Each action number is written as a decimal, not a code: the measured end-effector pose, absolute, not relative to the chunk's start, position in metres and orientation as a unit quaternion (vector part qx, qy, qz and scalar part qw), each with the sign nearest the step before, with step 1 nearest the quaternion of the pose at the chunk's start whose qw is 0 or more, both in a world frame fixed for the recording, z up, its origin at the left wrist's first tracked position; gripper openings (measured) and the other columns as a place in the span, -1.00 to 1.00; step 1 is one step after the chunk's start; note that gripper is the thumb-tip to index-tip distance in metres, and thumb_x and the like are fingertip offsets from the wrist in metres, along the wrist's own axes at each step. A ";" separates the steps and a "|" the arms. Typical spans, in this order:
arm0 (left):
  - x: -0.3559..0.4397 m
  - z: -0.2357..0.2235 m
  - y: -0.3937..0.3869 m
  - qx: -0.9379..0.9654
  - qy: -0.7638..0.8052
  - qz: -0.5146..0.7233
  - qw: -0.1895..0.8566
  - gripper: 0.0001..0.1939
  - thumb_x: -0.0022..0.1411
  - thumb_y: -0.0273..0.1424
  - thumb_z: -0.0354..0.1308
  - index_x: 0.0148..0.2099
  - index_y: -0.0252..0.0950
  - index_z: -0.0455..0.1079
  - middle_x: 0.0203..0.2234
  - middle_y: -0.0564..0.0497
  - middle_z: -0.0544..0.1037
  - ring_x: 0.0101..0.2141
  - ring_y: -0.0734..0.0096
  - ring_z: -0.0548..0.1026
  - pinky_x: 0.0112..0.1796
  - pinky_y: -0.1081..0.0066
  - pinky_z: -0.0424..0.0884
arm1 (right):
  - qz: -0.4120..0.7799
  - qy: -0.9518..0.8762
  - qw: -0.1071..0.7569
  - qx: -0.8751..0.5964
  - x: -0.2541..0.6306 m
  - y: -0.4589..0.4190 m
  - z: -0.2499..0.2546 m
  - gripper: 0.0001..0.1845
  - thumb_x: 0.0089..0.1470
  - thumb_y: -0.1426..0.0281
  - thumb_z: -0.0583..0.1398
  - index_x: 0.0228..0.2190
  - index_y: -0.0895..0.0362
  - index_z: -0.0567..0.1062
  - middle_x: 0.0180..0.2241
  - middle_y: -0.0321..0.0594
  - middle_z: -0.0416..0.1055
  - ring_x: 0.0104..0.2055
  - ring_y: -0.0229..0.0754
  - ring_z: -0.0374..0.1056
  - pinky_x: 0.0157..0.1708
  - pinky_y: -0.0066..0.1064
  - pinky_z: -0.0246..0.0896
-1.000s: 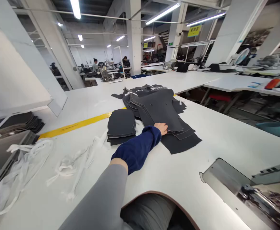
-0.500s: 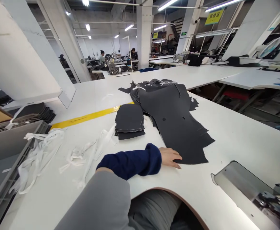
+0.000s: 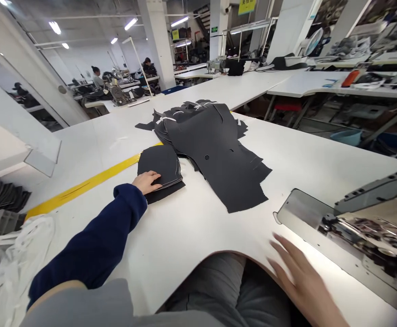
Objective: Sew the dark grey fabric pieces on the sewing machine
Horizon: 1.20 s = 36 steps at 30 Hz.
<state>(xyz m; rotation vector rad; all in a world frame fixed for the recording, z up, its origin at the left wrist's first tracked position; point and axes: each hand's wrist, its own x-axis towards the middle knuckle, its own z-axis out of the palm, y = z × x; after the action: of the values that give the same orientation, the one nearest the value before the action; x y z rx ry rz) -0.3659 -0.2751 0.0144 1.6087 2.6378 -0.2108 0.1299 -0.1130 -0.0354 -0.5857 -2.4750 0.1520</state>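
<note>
My left hand [image 3: 147, 182] rests on the near left part of a small stack of dark, round-topped fabric pieces [image 3: 160, 162], fingers stretched out over the top piece. Beyond and to the right lies a pile of large dark fabric panels [image 3: 215, 150], its upper end tied with white strips. My right hand [image 3: 295, 268], somewhat blurred, is held with fingers apart near the table's curved front edge and touches no fabric. Close to it on the right is a sewing machine [image 3: 365, 231] with a shiny metal plate.
White fabric strips [image 3: 17, 259] lie in a heap at the left. Behind them, dark cut pieces [image 3: 1, 195] fill a grey crate [image 3: 1, 220]. Yellow tape [image 3: 92, 181] crosses the white table [image 3: 198, 231]. People sit at sewing machines in the background.
My left hand has moved left from the near end of the large panels onto the small stack. My right hand has come into view, and the view has turned right.
</note>
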 end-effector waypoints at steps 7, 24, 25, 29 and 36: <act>-0.357 0.025 -0.272 0.550 0.822 -0.147 0.002 -0.56 0.25 -0.48 -0.16 0.15 -0.27 0.27 0.05 -0.11 0.37 -0.10 0.21 0.41 -0.12 0.30 0.30 | -0.139 -0.965 0.144 -0.168 -0.016 -0.083 -0.071 -0.64 0.07 0.67 0.00 -0.13 0.33 0.46 -0.09 0.16 0.37 -0.10 0.02 0.31 -0.18 -0.21 0.28; -0.023 -0.041 -0.060 0.941 0.335 0.038 -0.008 -0.67 0.24 -0.49 -0.04 0.00 -0.17 0.40 0.21 -0.03 0.16 0.21 0.18 0.07 0.17 -0.01 -0.02 | -0.061 -0.934 0.156 -0.316 0.117 -0.166 -0.078 -0.82 0.06 0.61 0.08 -0.32 0.22 0.45 -0.37 -0.11 0.31 -0.31 -0.11 0.22 -0.38 -0.32 0.22; -0.013 -0.051 -0.063 0.927 0.370 0.057 0.006 -0.61 0.26 -0.40 -0.02 0.13 -0.15 0.28 0.28 -0.06 0.03 0.24 0.10 -0.02 0.15 -0.07 -0.01 | -0.047 -0.924 0.184 -0.333 0.132 -0.175 -0.081 -0.80 0.08 0.60 0.06 -0.28 0.23 0.45 -0.34 -0.10 0.31 -0.27 -0.11 0.22 -0.31 -0.30 0.24; 0.004 -0.064 -0.068 0.884 0.462 0.040 0.061 -0.28 0.22 -0.01 -0.01 0.31 -0.24 -0.02 0.30 -0.17 -0.09 0.27 -0.05 -0.15 0.15 -0.18 -0.10 | -0.024 -0.860 0.319 -0.398 0.162 -0.193 -0.089 -0.70 0.14 0.58 0.01 -0.16 0.18 0.46 -0.14 -0.02 0.30 -0.03 -0.02 0.18 -0.05 -0.10 0.17; 0.011 -0.056 -0.061 0.918 0.389 0.010 0.078 -0.39 0.29 -0.09 -0.06 0.29 -0.24 0.01 0.24 -0.16 0.09 0.24 0.10 0.00 0.17 -0.16 -0.17 | 0.013 -0.854 0.359 -0.377 0.166 -0.191 -0.096 -0.73 0.16 0.56 0.01 -0.38 0.15 0.50 -0.10 -0.08 0.37 0.02 -0.05 0.20 0.03 -0.07 0.17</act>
<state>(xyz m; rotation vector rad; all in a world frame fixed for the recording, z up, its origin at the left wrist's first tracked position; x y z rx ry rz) 0.0113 -0.0611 -0.0559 2.7493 1.1645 0.0301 0.1656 -0.1907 -0.0958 -0.9721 -2.2024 0.0345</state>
